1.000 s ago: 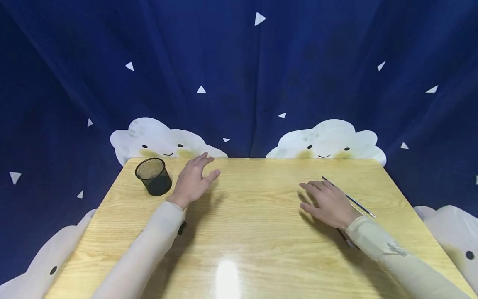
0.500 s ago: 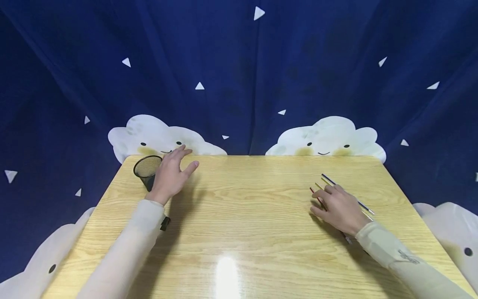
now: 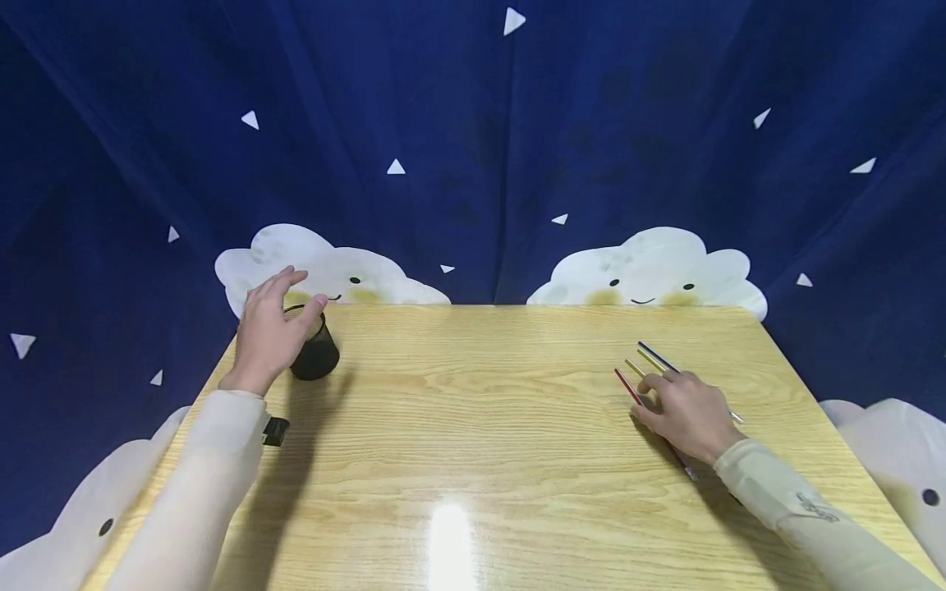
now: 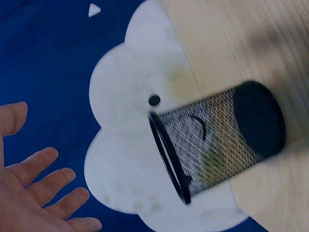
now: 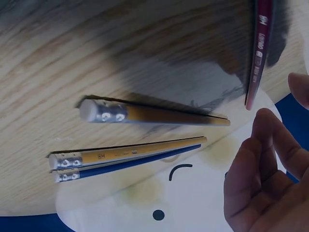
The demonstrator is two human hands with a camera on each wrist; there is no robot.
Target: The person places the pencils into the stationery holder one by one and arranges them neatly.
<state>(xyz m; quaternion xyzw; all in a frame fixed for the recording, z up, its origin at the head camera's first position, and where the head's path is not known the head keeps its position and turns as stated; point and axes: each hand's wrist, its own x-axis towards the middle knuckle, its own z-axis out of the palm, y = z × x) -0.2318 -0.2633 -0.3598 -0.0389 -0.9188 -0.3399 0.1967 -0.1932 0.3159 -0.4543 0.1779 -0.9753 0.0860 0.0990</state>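
Note:
My left hand (image 3: pixel 268 338) is spread in front of and above a black mesh pencil cup (image 3: pixel 316 358), which it partly hides in the head view. In the left wrist view the cup (image 4: pixel 212 140) stands apart from the fingers, with nothing visible inside it. My right hand (image 3: pixel 689 415) hovers over several pencils, fingers loosely bent and nothing between them. A dark red pencil (image 5: pixel 259 58) lies nearest the thumb and fingertips. Two yellow pencils (image 5: pixel 169 115) and a blue pencil (image 5: pixel 130 164) lie beside it, their white erasers pointing away from the hand in the right wrist view.
The wooden table (image 3: pixel 473 410) has its far edge against a dark blue curtain (image 3: pixel 443 123) printed with white clouds and triangles. A small black object (image 3: pixel 276 431) shows beside the left sleeve cuff. Light glares off the table near its front.
My left hand has moved left, from right of the pencil cup to in front of it. My right hand has shifted slightly right and nearer me, uncovering the pencils' far ends.

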